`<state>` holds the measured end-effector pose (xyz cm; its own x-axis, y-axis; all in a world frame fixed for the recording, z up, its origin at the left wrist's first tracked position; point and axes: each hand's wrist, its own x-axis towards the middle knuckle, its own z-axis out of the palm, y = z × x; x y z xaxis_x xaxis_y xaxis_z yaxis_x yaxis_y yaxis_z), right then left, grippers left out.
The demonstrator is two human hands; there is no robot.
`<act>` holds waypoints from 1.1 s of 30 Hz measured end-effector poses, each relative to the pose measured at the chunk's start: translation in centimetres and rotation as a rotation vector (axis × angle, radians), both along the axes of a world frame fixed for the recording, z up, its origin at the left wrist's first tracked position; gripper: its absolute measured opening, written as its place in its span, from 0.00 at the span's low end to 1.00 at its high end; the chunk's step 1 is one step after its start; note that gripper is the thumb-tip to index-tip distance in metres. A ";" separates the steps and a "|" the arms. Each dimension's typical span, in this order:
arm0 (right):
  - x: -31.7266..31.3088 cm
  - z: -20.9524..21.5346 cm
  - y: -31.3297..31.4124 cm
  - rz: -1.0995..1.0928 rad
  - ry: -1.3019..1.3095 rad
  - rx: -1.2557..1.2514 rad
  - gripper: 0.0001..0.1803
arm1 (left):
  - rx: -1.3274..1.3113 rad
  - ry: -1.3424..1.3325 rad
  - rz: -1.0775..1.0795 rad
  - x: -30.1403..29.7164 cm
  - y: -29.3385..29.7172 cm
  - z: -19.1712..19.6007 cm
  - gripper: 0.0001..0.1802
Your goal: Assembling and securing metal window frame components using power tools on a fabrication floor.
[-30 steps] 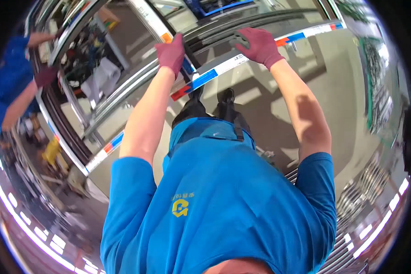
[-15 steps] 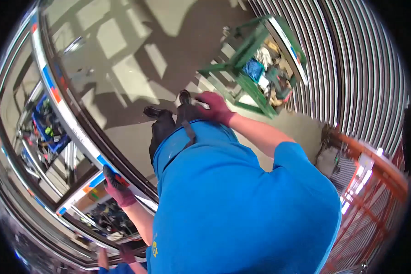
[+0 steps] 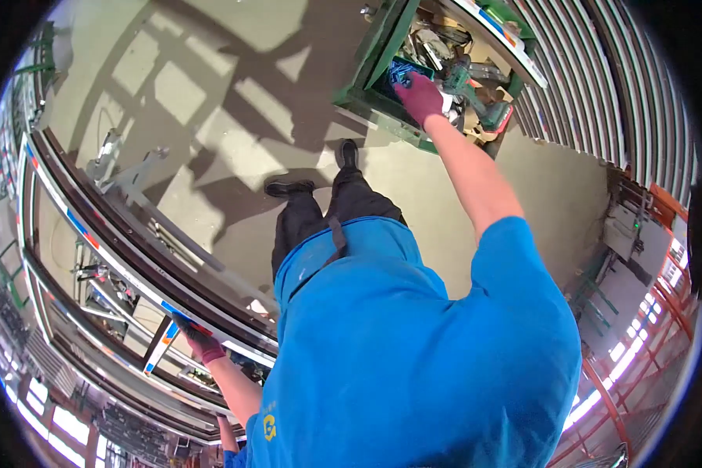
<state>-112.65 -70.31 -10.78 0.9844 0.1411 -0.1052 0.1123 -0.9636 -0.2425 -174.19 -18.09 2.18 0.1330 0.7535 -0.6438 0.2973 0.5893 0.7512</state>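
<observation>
My left hand (image 3: 199, 343), in a maroon glove with dark fingers, grips the edge of a long metal-profile frame (image 3: 113, 253) on the left. The frame carries strips of white, blue and orange film. My right hand (image 3: 421, 100), in a maroon glove, reaches into a green cart (image 3: 374, 58) at the upper right. Its fingertips are among small blue pieces (image 3: 400, 72), which look like screws, and are partly hidden there. Beside that hand a green and black cordless power tool (image 3: 476, 105) lies among mixed parts in the cart.
A film-striped profile (image 3: 507, 43) lies across the cart's far side. Ribbed metal profiles (image 3: 600, 78) stand along the right. Another person's arm (image 3: 226, 433) shows at the lower left, beyond the frame. An orange metal rack (image 3: 608, 398) is at the lower right.
My right hand has moved from beside my thigh up and right into the cart, onto the blue pieces. The view has shifted closer to the cart. My left hand stays on the frame.
</observation>
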 end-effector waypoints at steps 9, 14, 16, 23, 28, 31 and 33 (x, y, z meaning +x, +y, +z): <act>5.2 -1.2 1.2 -0.032 0.463 -0.004 0.24 | 0.558 0.651 -0.023 7.6 -8.3 6.8 0.30; 4.8 0.9 -1.4 0.073 0.494 0.005 0.23 | 0.865 0.334 -0.198 15.8 -14.9 5.2 0.29; 4.4 0.4 -3.2 0.072 0.396 0.144 0.22 | 1.051 0.386 -0.548 21.6 -17.4 4.6 0.29; 2.4 5.7 -5.0 0.236 0.511 0.603 0.17 | 1.054 0.013 -1.513 44.1 -29.1 4.6 0.42; -1.3 17.4 -2.4 0.257 1.080 0.836 0.14 | 1.478 -0.024 -2.014 51.4 -34.0 3.5 0.33; -2.1 16.4 -3.9 0.182 1.201 0.771 0.19 | 1.346 -0.033 -2.167 50.3 -34.5 3.6 0.32; -3.5 14.6 -4.9 0.265 1.139 0.845 0.21 | 1.351 -0.063 -2.193 48.8 -34.6 3.5 0.26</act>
<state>-116.14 -75.17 3.85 0.3592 0.7190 -0.5950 -0.3774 -0.4712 -0.7972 -125.39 -52.64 5.67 0.8191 -0.5435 -0.1837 -0.4741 -0.8215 0.3167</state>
